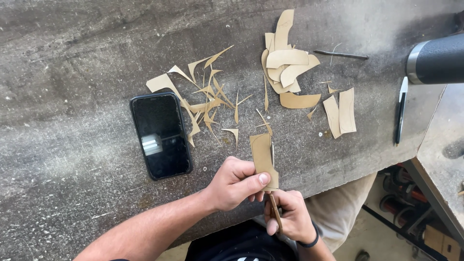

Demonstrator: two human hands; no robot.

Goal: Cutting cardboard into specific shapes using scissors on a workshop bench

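Note:
My left hand (234,183) pinches a tan cardboard piece (262,157) by its lower end, thumb on top, and holds it upright over the table's front edge. Just below it, my right hand (288,215) grips a thin knife with a wooden handle (275,212). Its narrow blade (272,153) runs up along the right edge of the cardboard piece.
A black phone (160,135) lies face up to the left. Thin cardboard offcuts (210,101) are scattered beside it. Several cut cardboard shapes (289,67) are heaped further back, two strips (340,112) to their right. A pen (400,116), a dark rod (340,54) and a black cylinder (437,60) sit at right.

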